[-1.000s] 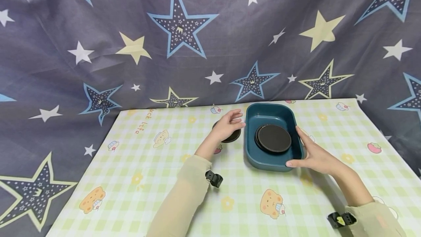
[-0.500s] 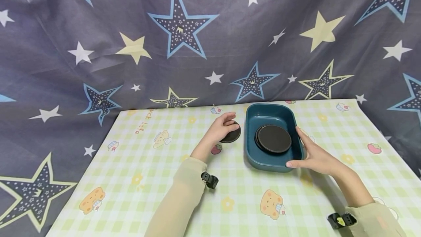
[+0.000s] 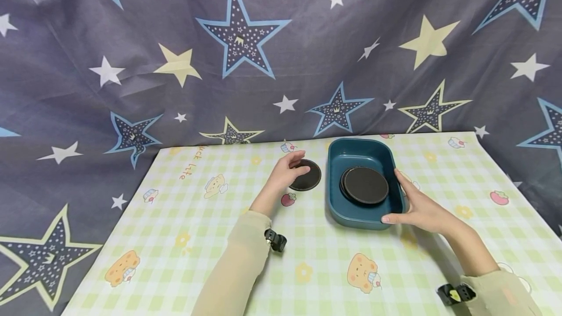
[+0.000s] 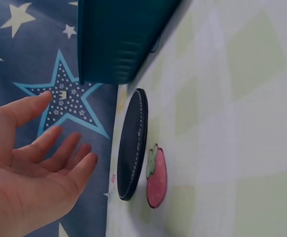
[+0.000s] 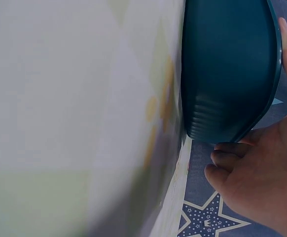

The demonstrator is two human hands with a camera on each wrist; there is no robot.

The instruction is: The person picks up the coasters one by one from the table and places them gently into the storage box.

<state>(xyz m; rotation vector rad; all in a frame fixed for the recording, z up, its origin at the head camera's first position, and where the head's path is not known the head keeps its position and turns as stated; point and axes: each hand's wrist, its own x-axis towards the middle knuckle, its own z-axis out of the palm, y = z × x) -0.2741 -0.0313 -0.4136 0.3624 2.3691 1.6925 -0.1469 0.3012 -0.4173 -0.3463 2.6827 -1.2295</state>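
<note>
A round black coaster with a stitched edge [image 3: 308, 177] lies flat on the tablecloth, left of a teal box [image 3: 355, 221]. My left hand [image 3: 283, 174] hovers over the coaster's left side, partly covering it from the head camera. In the left wrist view, a gap shows between those relaxed fingers [image 4: 67, 153] and the coaster [image 4: 132, 148], with nothing held. A small stack of black coasters [image 3: 366, 185] rests inside the box. My right hand [image 3: 423, 208] holds the box by its near right corner, thumb on the front side and fingers along the right wall.
A green checked tablecloth [image 3: 175, 277] with printed bears, flowers and strawberries covers the table. Behind it hangs a dark curtain [image 3: 272, 96] patterned with stars, close to the table's back edge.
My left hand has drawn back to the left from beside the box, uncovering more of the loose coaster. My right hand and the box have stayed in place.
</note>
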